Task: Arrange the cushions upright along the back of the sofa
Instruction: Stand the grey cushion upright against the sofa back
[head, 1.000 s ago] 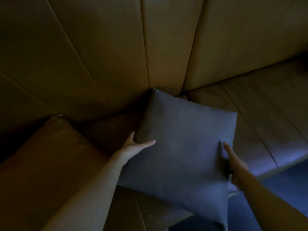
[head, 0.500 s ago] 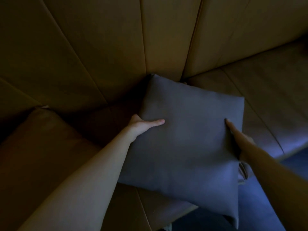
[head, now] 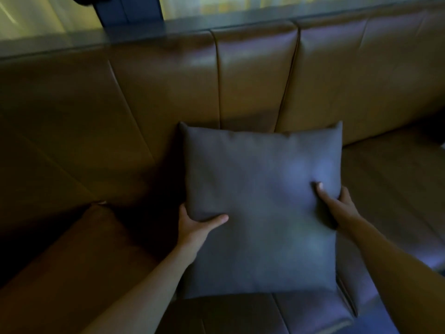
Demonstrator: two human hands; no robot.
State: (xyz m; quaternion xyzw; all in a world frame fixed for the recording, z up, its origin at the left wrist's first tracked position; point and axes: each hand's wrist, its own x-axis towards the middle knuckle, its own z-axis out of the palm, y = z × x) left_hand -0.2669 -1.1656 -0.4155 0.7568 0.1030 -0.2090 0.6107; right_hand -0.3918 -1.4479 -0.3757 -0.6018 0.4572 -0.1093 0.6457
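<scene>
A square dark grey cushion stands tilted back on the brown leather sofa seat, its top edge near the sofa backrest. My left hand grips its left edge, thumb across the front. My right hand grips its right edge, thumb pressed into the fabric. Whether the cushion's top touches the backrest I cannot tell. Its lower edge sits near the front of the seat.
A brown cushion or armrest lies at the lower left. Behind the backrest runs a dark ledge with pale curtains above it. The room is dim. Blue floor shows at the lower right.
Both hands have turned the cushion from a skewed angle to square and raised it toward the backrest. The view has lifted, and the top of the sofa and the curtains now show.
</scene>
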